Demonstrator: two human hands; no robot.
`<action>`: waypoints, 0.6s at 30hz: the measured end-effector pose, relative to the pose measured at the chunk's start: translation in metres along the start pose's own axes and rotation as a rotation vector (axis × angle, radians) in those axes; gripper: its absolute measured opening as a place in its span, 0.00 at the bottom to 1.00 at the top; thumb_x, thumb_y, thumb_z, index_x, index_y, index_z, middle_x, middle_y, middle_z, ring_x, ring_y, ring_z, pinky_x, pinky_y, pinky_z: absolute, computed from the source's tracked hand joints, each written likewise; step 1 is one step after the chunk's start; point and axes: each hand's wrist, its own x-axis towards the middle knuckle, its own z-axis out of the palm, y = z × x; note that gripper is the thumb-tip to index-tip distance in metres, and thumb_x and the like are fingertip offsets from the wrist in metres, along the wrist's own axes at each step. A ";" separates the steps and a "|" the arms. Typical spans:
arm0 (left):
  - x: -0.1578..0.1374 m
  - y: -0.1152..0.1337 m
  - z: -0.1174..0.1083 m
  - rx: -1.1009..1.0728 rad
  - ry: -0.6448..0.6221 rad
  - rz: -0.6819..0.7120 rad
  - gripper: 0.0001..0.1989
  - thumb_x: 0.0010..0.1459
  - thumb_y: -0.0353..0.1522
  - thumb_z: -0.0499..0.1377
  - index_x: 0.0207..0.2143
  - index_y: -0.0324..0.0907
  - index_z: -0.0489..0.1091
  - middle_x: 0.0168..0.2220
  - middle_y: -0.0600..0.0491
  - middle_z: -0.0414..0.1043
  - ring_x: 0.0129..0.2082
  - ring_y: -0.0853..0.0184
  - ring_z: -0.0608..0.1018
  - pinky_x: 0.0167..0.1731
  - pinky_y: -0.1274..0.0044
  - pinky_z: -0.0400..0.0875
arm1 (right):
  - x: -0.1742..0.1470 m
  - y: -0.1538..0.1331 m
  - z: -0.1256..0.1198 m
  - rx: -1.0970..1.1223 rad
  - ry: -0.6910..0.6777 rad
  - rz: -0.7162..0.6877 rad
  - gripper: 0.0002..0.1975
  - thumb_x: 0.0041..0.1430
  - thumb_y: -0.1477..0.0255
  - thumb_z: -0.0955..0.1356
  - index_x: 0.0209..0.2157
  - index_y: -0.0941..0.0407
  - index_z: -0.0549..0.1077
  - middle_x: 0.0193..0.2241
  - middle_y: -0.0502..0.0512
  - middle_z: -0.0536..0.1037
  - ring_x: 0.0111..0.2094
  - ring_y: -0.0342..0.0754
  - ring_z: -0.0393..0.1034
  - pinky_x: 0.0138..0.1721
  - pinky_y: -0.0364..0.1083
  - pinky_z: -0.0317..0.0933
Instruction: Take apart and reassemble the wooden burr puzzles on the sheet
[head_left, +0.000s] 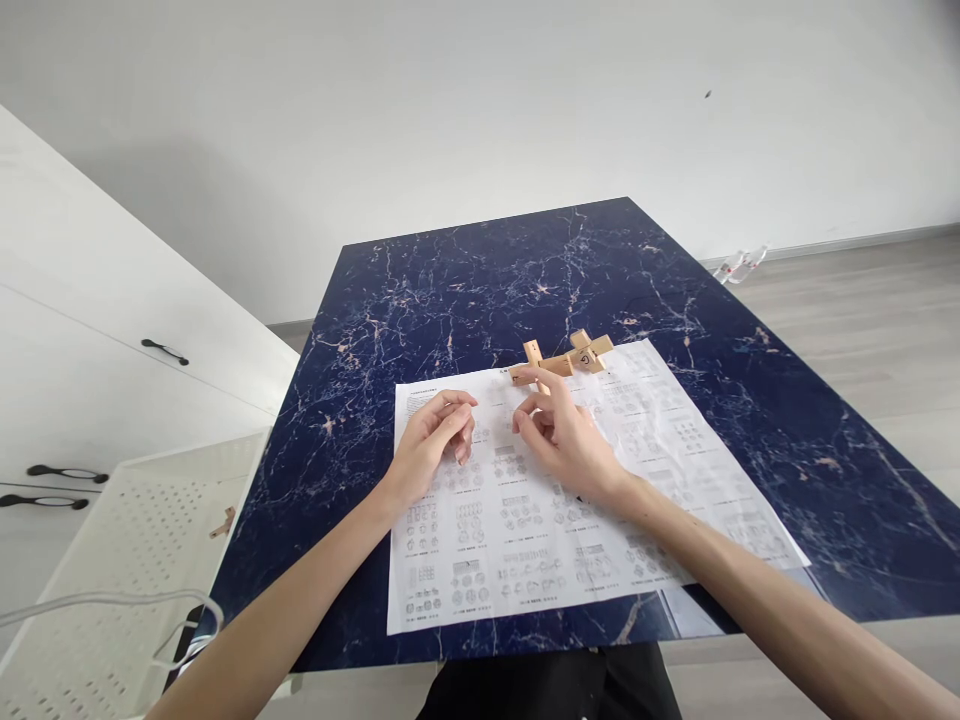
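Observation:
A large printed sheet [525, 520] lies on the dark blue marbled table. Several pale wooden puzzle pieces [556, 365], some crossing one another, lie by its top edge. One wooden block [587, 359] has a letter like a G on it. My right hand [562, 435] hovers over the sheet, its index finger stretched toward the left-hand pieces and the other fingers curled. Whether that fingertip touches the wood, I cannot tell. To the left, my left hand [435, 440] is over the sheet with loosely bent fingers and nothing visible in it.
The marbled table [465, 290] reaches back toward a white wall. At the left stand white cabinets [90, 360] with black handles and a perforated white basket [135, 560] holding a small wooden piece [223, 522]. A white cable [112, 598] crosses it. Clear plastic items [742, 264] show beyond the table's right edge.

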 end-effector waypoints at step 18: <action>0.000 0.000 -0.001 0.016 -0.010 -0.005 0.11 0.71 0.41 0.64 0.46 0.43 0.73 0.27 0.60 0.68 0.21 0.75 0.68 0.24 0.79 0.66 | 0.002 -0.002 -0.002 0.057 -0.012 0.057 0.24 0.68 0.72 0.64 0.63 0.50 0.58 0.44 0.53 0.83 0.18 0.42 0.65 0.26 0.49 0.60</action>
